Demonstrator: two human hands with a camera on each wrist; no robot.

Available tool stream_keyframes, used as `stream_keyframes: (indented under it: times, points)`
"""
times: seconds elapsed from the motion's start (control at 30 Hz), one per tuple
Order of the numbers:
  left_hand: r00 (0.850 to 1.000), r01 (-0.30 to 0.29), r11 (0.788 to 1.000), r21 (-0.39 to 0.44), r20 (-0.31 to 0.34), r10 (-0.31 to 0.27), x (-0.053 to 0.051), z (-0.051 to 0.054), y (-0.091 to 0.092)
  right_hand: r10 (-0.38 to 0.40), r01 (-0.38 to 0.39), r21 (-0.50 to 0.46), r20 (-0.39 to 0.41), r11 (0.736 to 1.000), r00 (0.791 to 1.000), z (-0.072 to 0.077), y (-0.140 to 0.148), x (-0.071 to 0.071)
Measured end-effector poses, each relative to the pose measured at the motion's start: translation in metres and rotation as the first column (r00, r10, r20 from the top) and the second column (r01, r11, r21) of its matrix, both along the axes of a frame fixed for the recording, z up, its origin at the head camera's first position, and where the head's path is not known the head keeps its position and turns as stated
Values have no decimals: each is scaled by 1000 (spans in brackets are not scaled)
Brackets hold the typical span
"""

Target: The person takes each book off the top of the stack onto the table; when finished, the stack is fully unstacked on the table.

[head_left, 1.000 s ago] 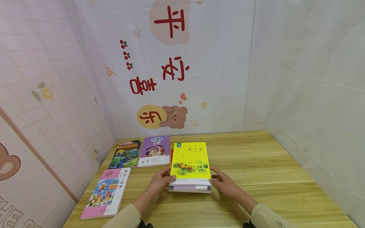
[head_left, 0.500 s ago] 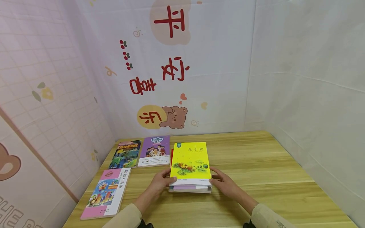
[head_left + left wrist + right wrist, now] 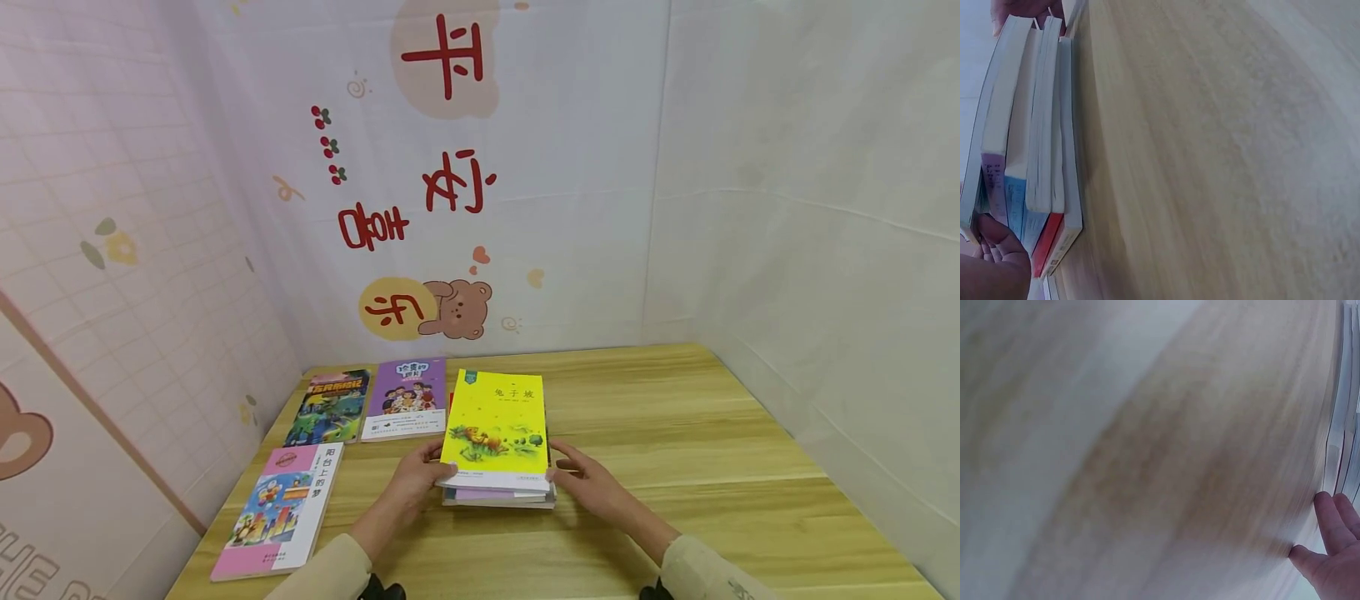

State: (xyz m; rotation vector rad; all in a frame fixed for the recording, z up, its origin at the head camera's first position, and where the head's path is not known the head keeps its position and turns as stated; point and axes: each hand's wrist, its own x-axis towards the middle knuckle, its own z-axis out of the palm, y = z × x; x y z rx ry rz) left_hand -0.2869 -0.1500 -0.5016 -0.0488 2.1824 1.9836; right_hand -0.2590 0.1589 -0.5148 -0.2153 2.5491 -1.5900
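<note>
Yellow book [image 3: 497, 425] in the pinch of left grip [image 3: 415, 483], right grip [image 3: 594, 489] spread beside stack [image 3: 501, 496]

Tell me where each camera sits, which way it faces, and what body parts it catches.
Head: worn on the head, facing forward and down at the table, book stack and wall cloth; left hand, right hand, forearms and sleeves show.
Left wrist: worn there, looking across the table at the book stack's edges; left hand bottom left, part of the right hand at top.
Right wrist: worn there, looking mostly at the table; right hand lower right, book stack at the right margin.
Head and left wrist share the book stack and both hands.
</note>
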Motion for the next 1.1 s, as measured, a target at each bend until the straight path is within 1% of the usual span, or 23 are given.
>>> stream_keyframes:
  times: [0.17, 0.4, 0.63, 0.8, 0.9, 1.1]
  points:
    - [1000, -22, 999, 26, -14, 23, 0, -1, -7, -16, 16, 1, 1, 1000, 1000, 0, 0, 1]
    - [998, -57, 995, 77, 1, 57, 4, -2, -21, -9, 9, 18, -6, 1000, 1000, -1, -3, 1]
    - [999, -43, 984, 173, 8, 42, 9, -6, -33, 11, -11, 4, -3, 1000, 1000, 0, -7, 3]
    - [1000, -25, 979, 203, -6, 27, 12, -7, -40, 58, -59, -27, -8, 998, 998, 0, -10, 5]
    - [1000, -27, 981, 190, -10, 30, 14, -6, -42, 91, -92, -36, -21, 995, 996, -1, -10, 6]
    - [999, -39, 983, 179, 12, 38, 18, -5, -46, 154, -156, -31, -65, 987, 986, -5, -10, 4]
